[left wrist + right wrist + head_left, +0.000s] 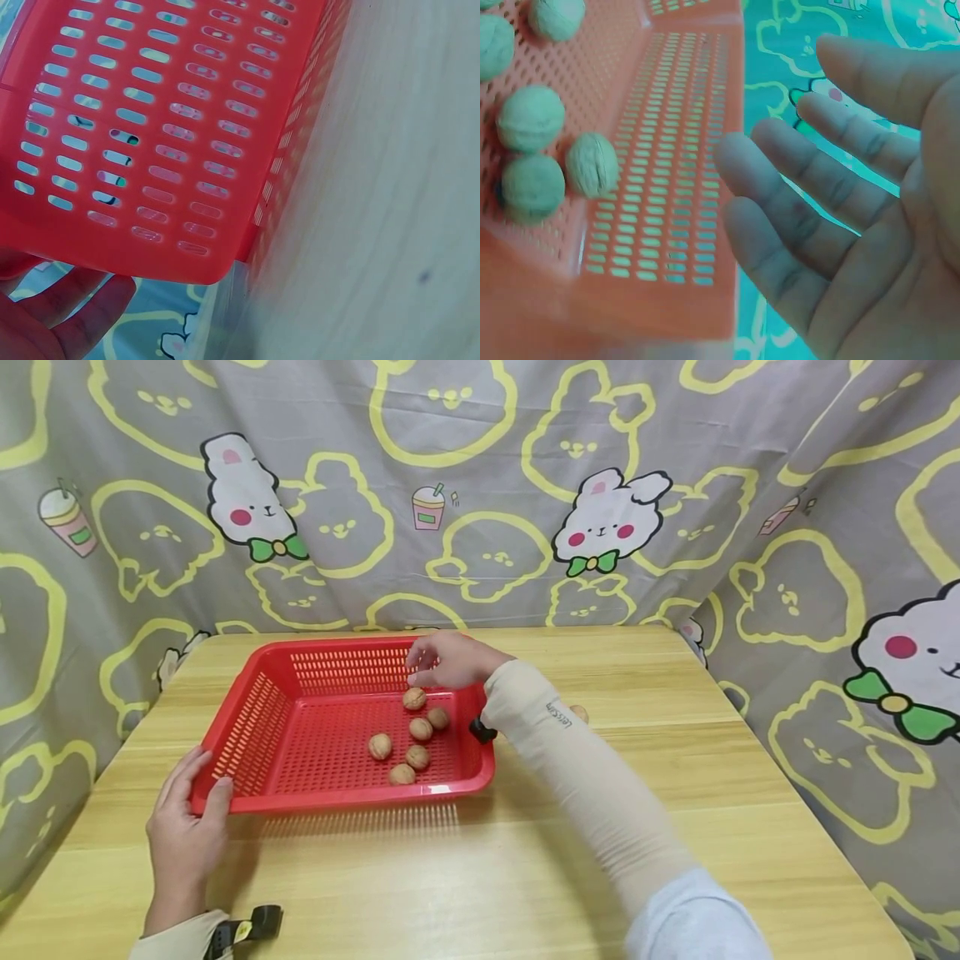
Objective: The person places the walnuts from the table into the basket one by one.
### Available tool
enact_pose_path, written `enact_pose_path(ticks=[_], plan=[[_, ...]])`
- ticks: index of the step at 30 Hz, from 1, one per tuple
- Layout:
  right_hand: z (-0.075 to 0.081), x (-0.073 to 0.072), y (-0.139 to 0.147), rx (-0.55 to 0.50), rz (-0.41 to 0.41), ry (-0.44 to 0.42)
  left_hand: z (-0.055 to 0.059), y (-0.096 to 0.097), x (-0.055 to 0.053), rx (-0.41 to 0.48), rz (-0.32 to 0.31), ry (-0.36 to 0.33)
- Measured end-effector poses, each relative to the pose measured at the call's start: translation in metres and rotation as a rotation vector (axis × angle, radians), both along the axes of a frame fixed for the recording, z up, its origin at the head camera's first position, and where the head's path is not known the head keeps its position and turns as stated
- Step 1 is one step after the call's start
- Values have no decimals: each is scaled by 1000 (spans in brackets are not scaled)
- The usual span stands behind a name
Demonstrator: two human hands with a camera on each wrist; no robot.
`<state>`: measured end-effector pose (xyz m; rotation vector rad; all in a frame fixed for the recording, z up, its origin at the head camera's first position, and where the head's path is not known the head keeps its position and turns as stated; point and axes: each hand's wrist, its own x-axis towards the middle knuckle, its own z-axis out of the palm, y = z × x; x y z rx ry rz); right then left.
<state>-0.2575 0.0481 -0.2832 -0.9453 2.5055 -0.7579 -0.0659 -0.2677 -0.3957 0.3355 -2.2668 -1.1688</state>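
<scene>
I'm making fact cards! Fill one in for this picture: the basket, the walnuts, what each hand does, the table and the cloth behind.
Basket: red, with slotted walls
Walnuts inside: six visible
Walnut outside: looks like one, mostly hidden behind the right sleeve
Left hand: grips the basket's near left corner
Right hand: by the basket's far right corner, fingers loosely bent, holding nothing
Table: yellowish, wood-grained
Cloth: grey, with yellow outlines and white bunnies

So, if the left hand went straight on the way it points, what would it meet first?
Most likely the red basket: the left hand holds it at the near left corner, so contact is there from the start. Exact depth is hard to judge.
</scene>
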Motion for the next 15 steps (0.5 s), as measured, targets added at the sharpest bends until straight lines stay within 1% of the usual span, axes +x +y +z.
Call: enact_pose_path(ticks=[3,7,11,15], plan=[[1,-1,10,-36,-28,48,0,0,0,1,1,-6],[-1,-4,27,-78,-75,96,0,0,1,7,3,-25],[-5,-5,48,-125,-146,94,1,0,1,10,0,-37],[-12,-6,70,-163,-212,78,1,-1,0,4,-3,-23]])
